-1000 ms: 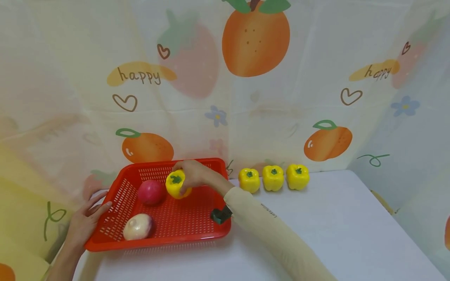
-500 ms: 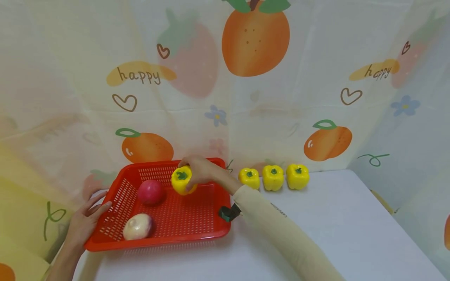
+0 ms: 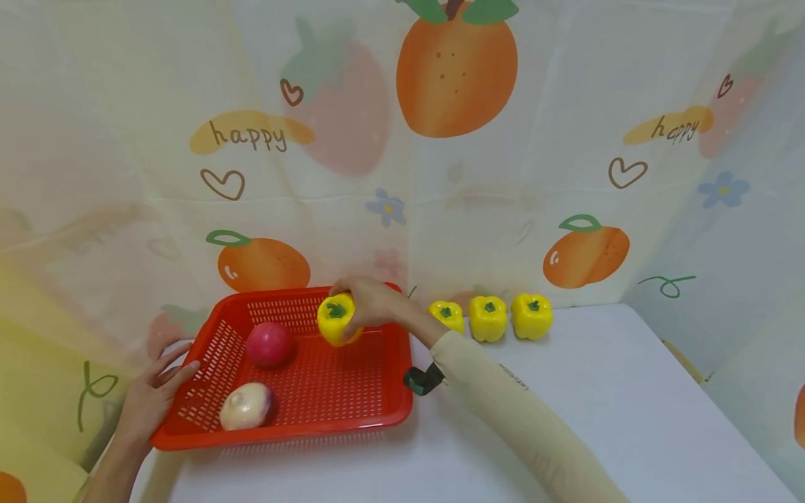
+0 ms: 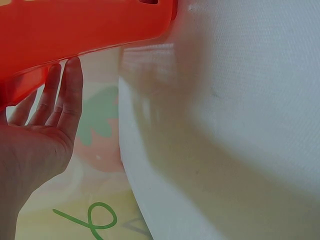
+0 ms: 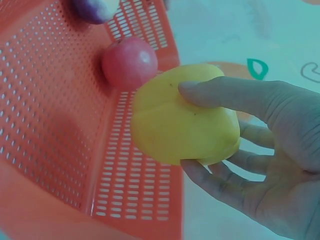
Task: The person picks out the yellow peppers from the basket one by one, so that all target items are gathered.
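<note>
My right hand (image 3: pixel 371 304) grips a yellow bell pepper (image 3: pixel 335 320) over the back right part of a red plastic basket (image 3: pixel 277 439). In the right wrist view, the thumb lies across the pepper (image 5: pixel 175 120) and the fingers curl round its other side. At the basket's left end my left hand (image 3: pixel 154 395) holds the rim; the left wrist view shows its fingers (image 4: pixel 72 95) reaching up against the outside, with the thumb hidden. Inside the basket are a dark pink round fruit (image 3: pixel 270 344) and, nearer the front, a white and purple onion-like vegetable (image 3: pixel 245 406).
Three more yellow bell peppers (image 3: pixel 488 319) stand in a row on the white table (image 3: pixel 604 391), right of the basket by the back edge. A fruit-print cloth (image 3: pixel 352 230) hangs behind the table. My right sleeve (image 3: pixel 522 412) crosses the front right.
My right hand has moved rightward and slightly back with the bell pepper still in its grip. The left hand and the basket have stayed in place.
</note>
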The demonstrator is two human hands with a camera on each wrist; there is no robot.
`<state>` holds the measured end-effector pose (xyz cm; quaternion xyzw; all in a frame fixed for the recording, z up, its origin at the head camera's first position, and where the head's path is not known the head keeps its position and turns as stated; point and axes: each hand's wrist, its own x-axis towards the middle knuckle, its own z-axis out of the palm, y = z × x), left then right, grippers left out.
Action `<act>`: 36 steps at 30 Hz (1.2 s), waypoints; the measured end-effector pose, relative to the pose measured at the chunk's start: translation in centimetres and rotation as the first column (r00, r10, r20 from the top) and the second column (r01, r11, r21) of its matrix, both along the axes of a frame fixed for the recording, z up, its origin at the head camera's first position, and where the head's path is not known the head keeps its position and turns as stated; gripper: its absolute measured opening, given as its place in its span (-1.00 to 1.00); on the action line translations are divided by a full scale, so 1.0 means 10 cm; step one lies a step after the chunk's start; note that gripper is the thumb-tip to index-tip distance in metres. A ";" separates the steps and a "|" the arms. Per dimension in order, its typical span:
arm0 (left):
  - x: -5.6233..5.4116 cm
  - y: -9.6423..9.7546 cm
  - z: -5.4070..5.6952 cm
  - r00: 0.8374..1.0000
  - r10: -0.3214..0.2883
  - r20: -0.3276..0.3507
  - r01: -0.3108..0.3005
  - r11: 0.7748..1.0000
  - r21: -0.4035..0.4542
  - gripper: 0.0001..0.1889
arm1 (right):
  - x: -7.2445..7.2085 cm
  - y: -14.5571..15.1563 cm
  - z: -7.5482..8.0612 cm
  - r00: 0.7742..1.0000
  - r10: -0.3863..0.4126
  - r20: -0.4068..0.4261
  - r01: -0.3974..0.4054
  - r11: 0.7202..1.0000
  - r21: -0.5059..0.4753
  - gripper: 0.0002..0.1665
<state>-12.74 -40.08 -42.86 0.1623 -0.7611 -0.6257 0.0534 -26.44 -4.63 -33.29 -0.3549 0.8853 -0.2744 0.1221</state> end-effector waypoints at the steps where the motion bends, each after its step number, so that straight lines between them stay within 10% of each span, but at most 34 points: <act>1: 0.00 0.00 0.00 1.000 0.000 -0.002 0.000 1.000 0.001 -0.50 | 0.00 0.02 0.01 1.000 -0.004 -0.008 0.004 1.000 0.001 -0.19; 36: -0.01 -0.02 -0.01 0.999 0.005 0.047 -0.001 0.997 -0.080 -0.31 | -0.15 0.77 0.13 0.991 -0.134 0.025 0.136 0.987 -0.080 -0.18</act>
